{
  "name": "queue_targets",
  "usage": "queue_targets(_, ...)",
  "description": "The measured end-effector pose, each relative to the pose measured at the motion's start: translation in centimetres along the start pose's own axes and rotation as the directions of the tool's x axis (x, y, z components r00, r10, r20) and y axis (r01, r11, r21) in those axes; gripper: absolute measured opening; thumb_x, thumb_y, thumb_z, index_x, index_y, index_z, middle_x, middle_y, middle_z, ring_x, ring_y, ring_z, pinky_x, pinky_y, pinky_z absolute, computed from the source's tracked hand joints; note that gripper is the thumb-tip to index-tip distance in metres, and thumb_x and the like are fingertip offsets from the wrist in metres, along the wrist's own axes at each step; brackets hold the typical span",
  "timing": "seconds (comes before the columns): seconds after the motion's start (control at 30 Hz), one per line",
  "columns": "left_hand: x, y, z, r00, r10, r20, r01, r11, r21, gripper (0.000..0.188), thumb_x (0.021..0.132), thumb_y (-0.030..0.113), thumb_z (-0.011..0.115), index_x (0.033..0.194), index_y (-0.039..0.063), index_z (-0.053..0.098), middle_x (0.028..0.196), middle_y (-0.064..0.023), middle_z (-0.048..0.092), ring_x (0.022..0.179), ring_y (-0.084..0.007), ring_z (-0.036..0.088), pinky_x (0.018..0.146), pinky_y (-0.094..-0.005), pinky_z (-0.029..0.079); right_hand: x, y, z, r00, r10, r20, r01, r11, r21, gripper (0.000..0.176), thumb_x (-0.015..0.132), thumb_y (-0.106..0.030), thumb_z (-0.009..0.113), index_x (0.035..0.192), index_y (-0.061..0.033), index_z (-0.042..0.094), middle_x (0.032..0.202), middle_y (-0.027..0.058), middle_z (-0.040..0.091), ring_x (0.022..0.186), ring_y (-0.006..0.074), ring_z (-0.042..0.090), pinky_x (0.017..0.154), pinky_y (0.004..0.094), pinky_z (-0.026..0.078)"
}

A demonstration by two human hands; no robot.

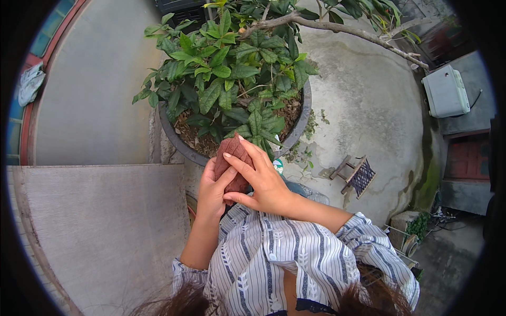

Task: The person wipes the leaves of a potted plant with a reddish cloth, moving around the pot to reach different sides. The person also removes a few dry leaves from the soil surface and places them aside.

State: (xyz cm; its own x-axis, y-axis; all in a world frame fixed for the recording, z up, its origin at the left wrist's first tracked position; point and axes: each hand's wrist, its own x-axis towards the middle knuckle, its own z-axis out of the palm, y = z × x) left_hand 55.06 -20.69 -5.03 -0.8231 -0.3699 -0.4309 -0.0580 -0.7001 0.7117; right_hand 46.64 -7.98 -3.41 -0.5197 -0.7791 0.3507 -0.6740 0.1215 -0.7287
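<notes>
A folded reddish-brown cloth [233,152] is held between both hands, in front of the striped shirt. My left hand [213,189] grips the cloth from its left side and below, with the thumb over it. Across its upper right side lies my right hand [259,177], its fingers spread on the cloth and touching it. Just beyond the hands stands a large round grey planter [306,106] with a leafy green shrub [241,75]. Some of the shrub's leaves hang close to the right fingertips. The underside of the cloth is hidden.
A bare branch [340,27] reaches out to the upper right. A small folding stool [359,177] stands on the concrete floor at the right. A white appliance [446,91] is farther right. At the left are a grey slab [106,221] and a cloth [31,83] by a red frame.
</notes>
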Motion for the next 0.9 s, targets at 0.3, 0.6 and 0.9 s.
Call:
queue_targets(0.3,1.3,-0.2,4.6,0.967,-0.031,0.251,-0.023,0.978,0.207,0.044,0.091,0.02,0.058,0.127,-0.002,0.045,0.118,-0.009,0.056,0.111,-0.0156,0.053,0.097,-0.0323,0.042,-0.8,4.1,-3.9,0.974,0.106,-0.202,-0.075,0.985,0.152,0.063,0.07,-0.01,0.077,0.128,-0.0103,0.053,0.136,0.0215,0.04,0.12,0.0376,0.048,0.098,0.0428,0.043)
queue_targets(0.6,8.8,-0.3,12.9,0.991,0.042,0.129,-0.081,0.946,0.315,0.044,0.093,0.017,0.059,0.131,-0.001,0.048,0.128,-0.0102,0.055,0.116,-0.0168,0.052,0.098,-0.0318,0.04,-1.8,10.3,-10.2,0.686,0.597,-0.415,-0.191,0.699,0.69,0.056,0.073,0.0,0.067,0.125,-0.0022,0.047,0.122,0.0105,0.051,0.115,0.0212,0.051,0.098,0.0346,0.042)
queue_targets(0.9,18.4,-3.3,17.5,0.995,-0.008,-0.104,0.045,0.933,0.357,0.056,0.091,0.014,0.06,0.136,-0.009,0.035,0.125,-0.0164,0.053,0.117,-0.0225,0.052,0.099,-0.0365,0.044,0.9,15.8,-14.0,0.811,0.335,-0.48,-0.207,0.931,0.3,0.053,0.074,-0.003,0.066,0.124,-0.0029,0.05,0.127,0.0146,0.049,0.121,0.0257,0.048,0.103,0.0365,0.038)
